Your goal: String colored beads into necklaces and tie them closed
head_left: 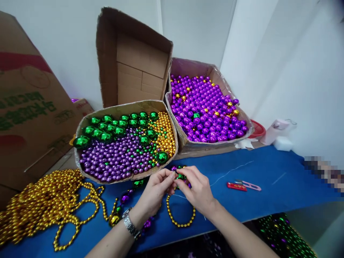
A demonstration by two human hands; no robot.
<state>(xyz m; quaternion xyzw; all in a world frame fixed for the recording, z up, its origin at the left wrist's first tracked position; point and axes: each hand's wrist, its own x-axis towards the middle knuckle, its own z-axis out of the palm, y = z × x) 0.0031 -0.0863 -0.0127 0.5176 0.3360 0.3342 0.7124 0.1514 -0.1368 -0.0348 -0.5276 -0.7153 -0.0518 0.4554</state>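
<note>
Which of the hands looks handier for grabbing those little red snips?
Probably the right hand: the small red thread snips lie on the blue cloth just beside it, with the left hand farther off.

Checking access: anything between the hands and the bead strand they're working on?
Nothing visible. The left hand and right hand both pinch the bead strand directly over the blue table; the nearer bead box sits behind them.

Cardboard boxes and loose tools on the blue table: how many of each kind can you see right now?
Open cardboard boxes holding shiny beads: 2 (mixed green, purple and gold box; mostly purple box)
Empty upright cardboard box: 1
Large printed cardboard carton at left: 1
Red-handled thread snips: 1
Total: 5
Both hands, left hand and right hand, pinch a bead strand.
</note>
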